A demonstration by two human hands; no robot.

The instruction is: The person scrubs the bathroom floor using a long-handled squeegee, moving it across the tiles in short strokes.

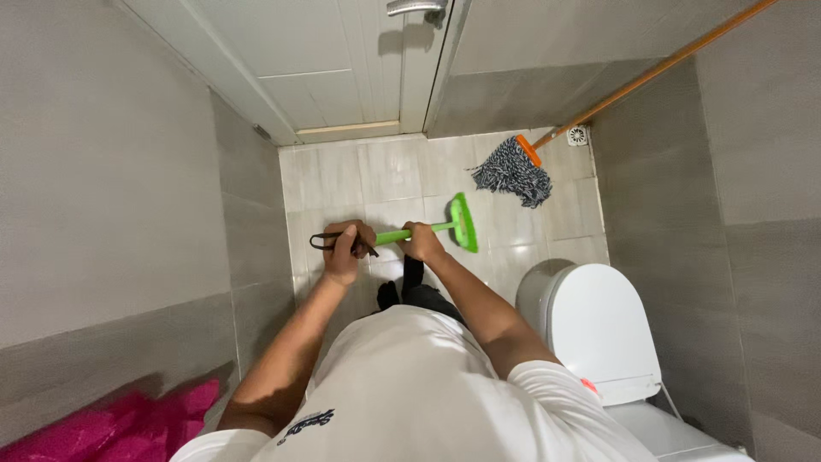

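I look straight down in a narrow bathroom. Both hands hold a bright green long-handled floor brush [463,221] whose head rests on the pale tiled floor [389,171]. My left hand [344,250] grips the top end of the handle, where a dark loop hangs off it. My right hand [422,241] is closed around the green handle lower down, closer to the brush head.
A string mop [514,171] with an orange wooden handle leans against the grey right wall. A white toilet [599,329] with its lid shut stands at the right. A white door [342,64] is ahead, a floor drain [578,135] in the corner, pink cloth [120,428] at lower left.
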